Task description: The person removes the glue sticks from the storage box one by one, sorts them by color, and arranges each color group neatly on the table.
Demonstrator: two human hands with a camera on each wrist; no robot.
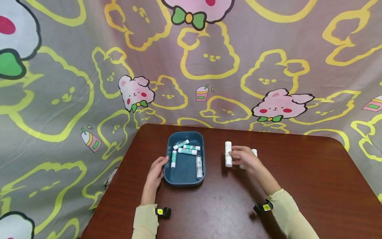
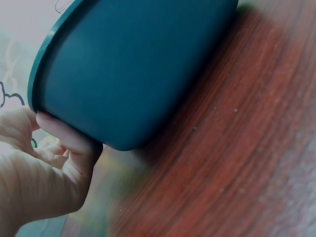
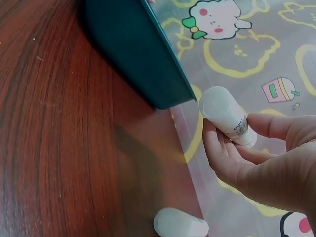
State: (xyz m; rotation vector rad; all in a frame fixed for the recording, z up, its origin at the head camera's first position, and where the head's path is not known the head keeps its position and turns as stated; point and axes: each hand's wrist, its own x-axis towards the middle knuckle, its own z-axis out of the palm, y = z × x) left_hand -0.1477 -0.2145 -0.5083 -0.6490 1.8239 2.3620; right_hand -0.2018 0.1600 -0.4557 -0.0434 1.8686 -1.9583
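Note:
In the head view my left hand holds the left side of a dark blue plastic bin, its fingertips at the rim. The left wrist view shows the thumb against the bin's outer wall, just under the lip. My right hand pinches a white glue stick between thumb and fingers, upright above the table to the right of the bin. Small dark print shows on that stick in the right wrist view. Another white glue stick lies on the table below this hand, partly hidden by it in the head view.
Inside the bin lie several green-and-white glue sticks on the far and left side. A larger white glue stick lies along its right wall. The brown wooden table ends at a patterned curtain at the back and left.

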